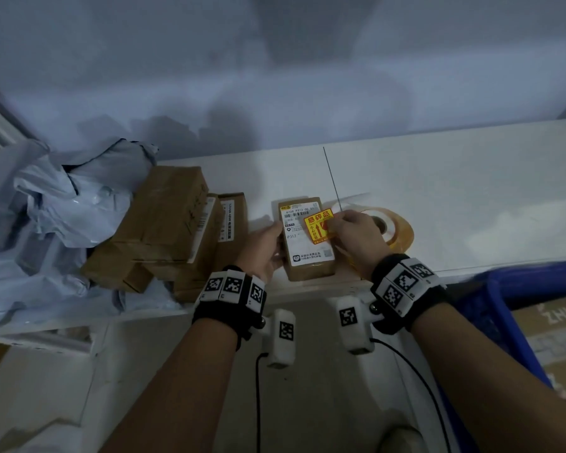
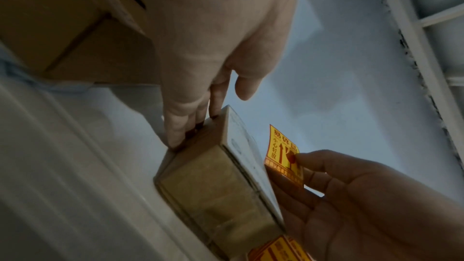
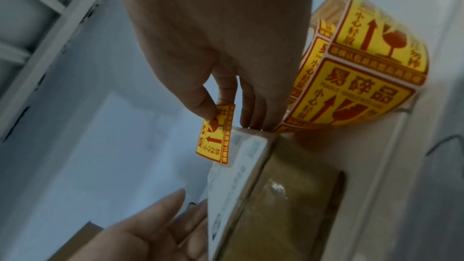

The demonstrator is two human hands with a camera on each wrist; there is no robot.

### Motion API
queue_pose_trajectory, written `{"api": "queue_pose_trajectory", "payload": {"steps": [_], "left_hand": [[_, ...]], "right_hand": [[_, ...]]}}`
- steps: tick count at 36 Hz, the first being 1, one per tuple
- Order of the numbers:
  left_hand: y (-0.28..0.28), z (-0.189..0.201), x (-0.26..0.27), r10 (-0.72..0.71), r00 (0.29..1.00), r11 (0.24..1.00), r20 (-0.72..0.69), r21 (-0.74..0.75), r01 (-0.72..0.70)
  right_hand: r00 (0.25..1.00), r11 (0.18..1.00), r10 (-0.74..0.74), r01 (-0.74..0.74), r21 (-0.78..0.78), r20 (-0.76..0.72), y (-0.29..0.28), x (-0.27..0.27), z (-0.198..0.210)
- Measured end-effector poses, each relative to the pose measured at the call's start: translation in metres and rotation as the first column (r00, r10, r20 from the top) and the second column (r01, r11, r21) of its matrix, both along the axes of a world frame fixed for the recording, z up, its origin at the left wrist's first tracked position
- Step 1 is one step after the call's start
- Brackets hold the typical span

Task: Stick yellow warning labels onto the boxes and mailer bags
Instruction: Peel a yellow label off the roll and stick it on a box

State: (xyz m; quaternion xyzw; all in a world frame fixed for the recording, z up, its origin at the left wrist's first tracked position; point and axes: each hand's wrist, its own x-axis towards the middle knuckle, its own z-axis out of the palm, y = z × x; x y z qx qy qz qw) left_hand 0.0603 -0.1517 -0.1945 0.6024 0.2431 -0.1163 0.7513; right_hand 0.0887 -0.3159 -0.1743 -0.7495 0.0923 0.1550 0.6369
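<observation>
A small brown box (image 1: 309, 256) with a white shipping label lies on the white table (image 1: 455, 207). My left hand (image 1: 276, 238) presses straight fingers against the box's left side, thumb off it. My right hand (image 1: 336, 221) pinches a yellow warning label (image 1: 318, 223) by one edge between thumb and forefinger. The label hangs just above the box top, over the shipping label. In the right wrist view the yellow label (image 3: 216, 138) hangs from the right hand (image 3: 220, 106), whose other fingers touch the box (image 3: 276, 195) edge. The label roll (image 1: 397, 230) lies right of the box.
A pile of brown cardboard boxes (image 1: 174, 230) sits left of the small box, with crumpled grey mailer bags (image 1: 62, 207) beyond it at the far left. A blue crate (image 1: 490, 308) holding cartons stands below the table's right end. A pale wall rises behind.
</observation>
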Motion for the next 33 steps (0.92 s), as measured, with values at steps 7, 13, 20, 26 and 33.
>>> {"api": "queue_pose_trajectory", "payload": {"steps": [7, 13, 20, 26, 33], "left_hand": [[0.007, -0.003, 0.001, -0.024, 0.999, 0.996, 0.046, -0.082, 0.028], [0.011, 0.003, 0.003, 0.065, 0.995, 0.989, 0.075, -0.141, -0.054], [0.016, 0.002, 0.003, 0.082, 0.995, 0.977, 0.057, -0.203, -0.069], [0.017, 0.003, 0.006, 0.121, 0.989, 0.961, 0.088, -0.261, -0.094], [0.021, 0.01, 0.002, 0.083, 0.977, 0.951, 0.197, -0.308, -0.018]], "right_hand": [[1.0, 0.997, -0.025, 0.025, 0.079, -0.004, 0.003, -0.003, 0.011], [0.997, 0.999, -0.033, 0.03, 0.044, 0.071, 0.008, -0.002, 0.02], [0.991, 0.999, -0.041, 0.036, 0.037, 0.125, 0.005, 0.001, 0.028], [0.99, 0.996, -0.057, 0.046, 0.083, 0.128, 0.002, 0.004, 0.032], [0.993, 0.954, -0.11, 0.095, 0.285, 0.038, 0.004, 0.005, 0.036]]}}
